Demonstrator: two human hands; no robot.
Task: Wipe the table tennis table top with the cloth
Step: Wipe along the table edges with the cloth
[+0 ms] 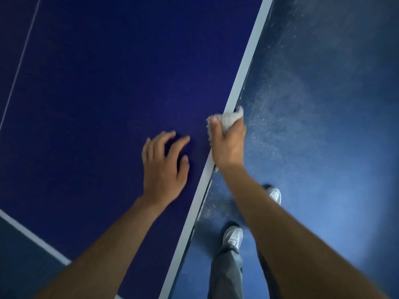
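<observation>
— Deep blue table top [97, 83] fills most of the view, matte and finely grained. Where is the cloth?

— The cloth [228, 118] sits right on the table's white side band [246, 72], bunched into a small wad that laps over the band's outer edge.

— What does it look like?

— Pale grey-white and fluffy, with a nubby pile. A ragged fringe trails along its inner side and a tuft sticks up at its far corner.

— Who holds it?

— The right hand [226, 147], clamped on it. The thumb [214, 124] lies on top, on the inner side of the band, and the other fingers curl round the wad's outer side.

— And the other hand?

— The left hand [164, 167] is over the blue just inside the band, level with the right wrist. Its fingers [172, 134] are spread and slightly arched, gripping nothing. Whether the palm touches the surface I cannot tell.

— Beyond the band?

— Outside it lies a lighter blue floor [334, 169], dusted with pale specks [267, 121] that are thickest close to the cloth. Two white shoes [233, 236] and grey trouser legs [224, 275] stand near the band. Far inside the band, a thin white line [21, 61] runs along the table. A broader white stripe [32, 236] crosses the near-left corner.
</observation>
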